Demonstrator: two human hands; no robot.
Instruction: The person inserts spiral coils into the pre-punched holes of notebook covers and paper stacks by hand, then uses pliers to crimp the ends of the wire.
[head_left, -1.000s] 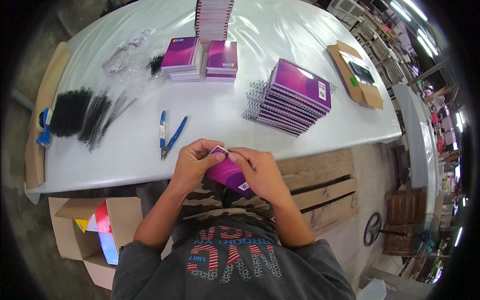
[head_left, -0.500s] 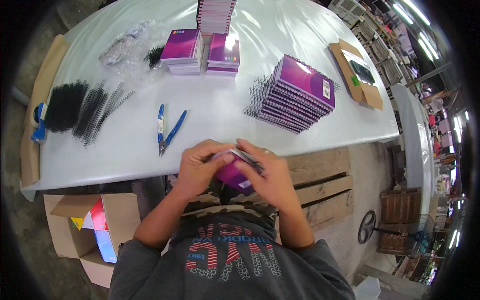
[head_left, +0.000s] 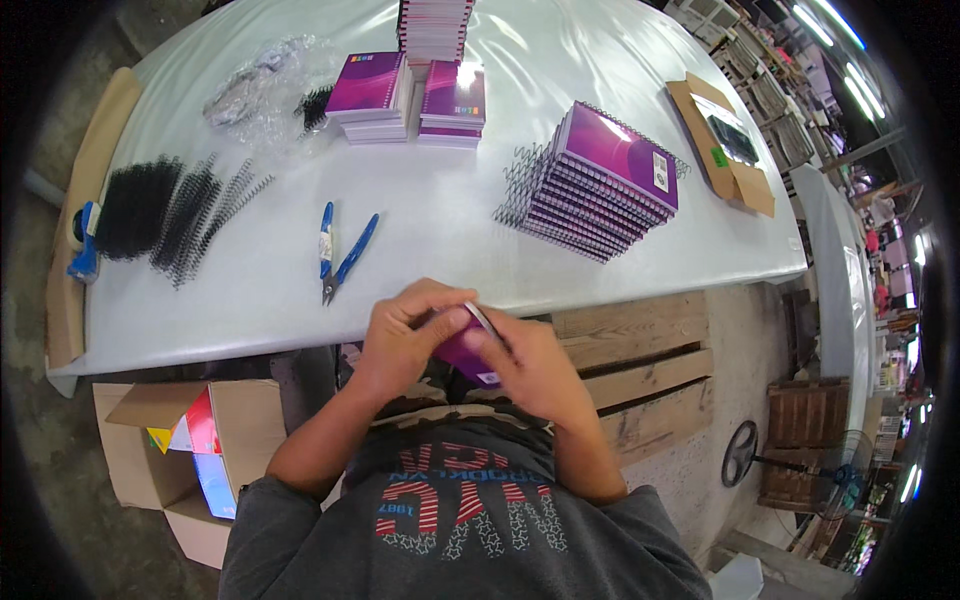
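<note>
A small purple notebook (head_left: 463, 352) is held tilted between my two hands, in front of my lap at the table's near edge. My left hand (head_left: 412, 335) grips its left side, thumb pressed on the cover. My right hand (head_left: 528, 365) is closed round the right side, its thumb also on the cover; the fingers behind are hidden. Just beyond my left hand lie blue-handled cutting pliers (head_left: 341, 258), jaws toward me. To the right, a stack of purple notebooks (head_left: 608, 180) has black wire spirals sticking out at its side.
Loose black spiral coils (head_left: 150, 212) lie on the left of the white-covered table (head_left: 270, 320). Purple book stacks (head_left: 368, 95) and a plastic bag (head_left: 262, 90) stand farther back. An open cardboard box (head_left: 240, 430) is below left, a wooden pallet (head_left: 640, 375) below right, a fan (head_left: 835, 475) beyond.
My right fingers have drawn down from the notebook's upper edge and now wrap its right side. The notebook has turned slightly in my hands; the view has shifted a little.
</note>
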